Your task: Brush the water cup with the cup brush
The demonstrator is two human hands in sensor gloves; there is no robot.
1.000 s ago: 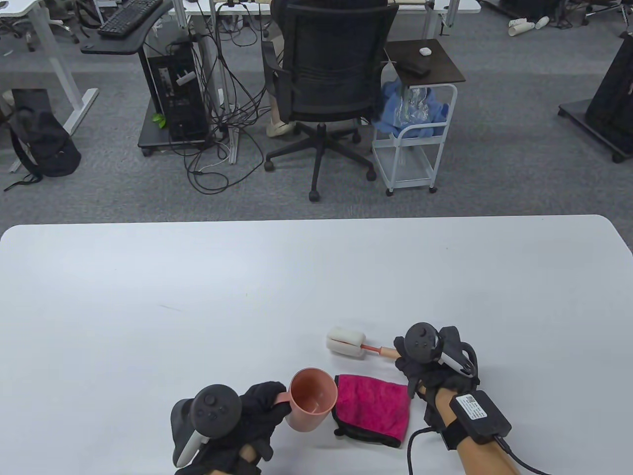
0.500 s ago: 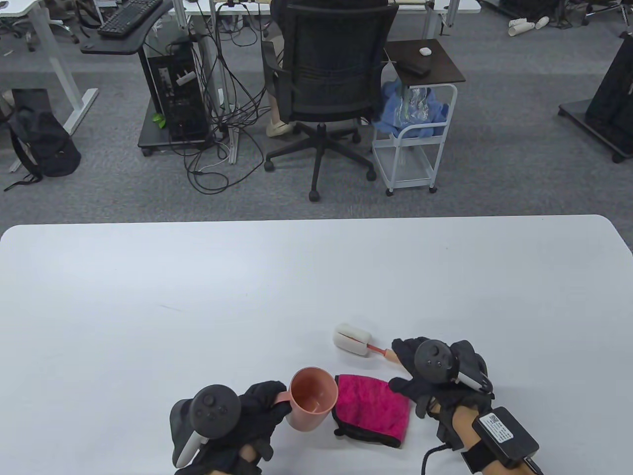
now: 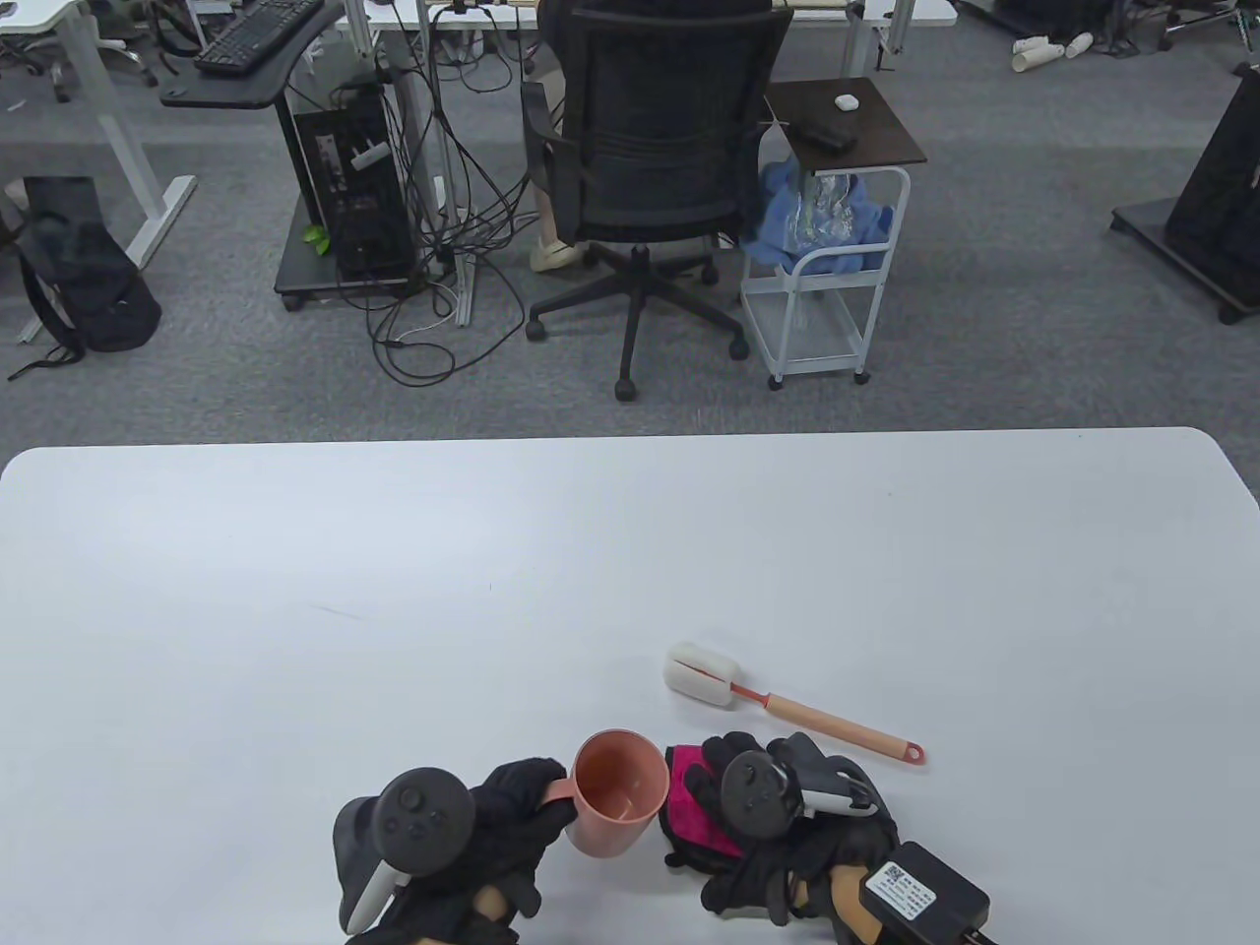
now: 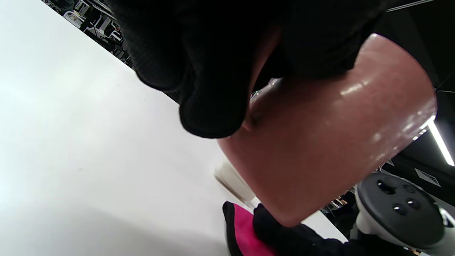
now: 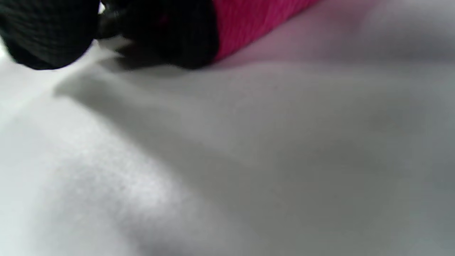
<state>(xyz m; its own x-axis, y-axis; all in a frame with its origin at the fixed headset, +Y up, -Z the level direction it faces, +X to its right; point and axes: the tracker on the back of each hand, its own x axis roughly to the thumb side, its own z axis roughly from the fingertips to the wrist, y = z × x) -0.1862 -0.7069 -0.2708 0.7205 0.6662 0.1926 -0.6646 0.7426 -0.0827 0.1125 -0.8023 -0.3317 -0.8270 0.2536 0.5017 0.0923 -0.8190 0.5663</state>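
A pink water cup (image 3: 615, 787) stands tilted a little above the white table (image 3: 394, 591), near its front edge. My left hand (image 3: 549, 793) grips its handle; in the left wrist view my fingers (image 4: 213, 89) wrap the handle beside the cup wall (image 4: 337, 142). The cup brush (image 3: 787, 705), with a white sponge head and an orange handle, lies loose on the table right of and beyond the cup. My right hand (image 3: 711, 773) rests on the magenta cloth (image 3: 684, 812), fingers spread over it. The right wrist view is blurred and shows my fingertips (image 5: 46, 35) at the cloth's edge (image 5: 256, 25).
The cloth lies just right of the cup and also shows in the left wrist view (image 4: 241, 231), with the brush's sponge (image 4: 231, 179) behind it. An office chair (image 3: 660, 167) and a small cart (image 3: 827, 246) stand on the floor beyond the table's far edge.
My right hand let go of the brush handle, leaving it on the table, and moved left and toward me onto the magenta cloth. The left hand and the cup have barely moved.
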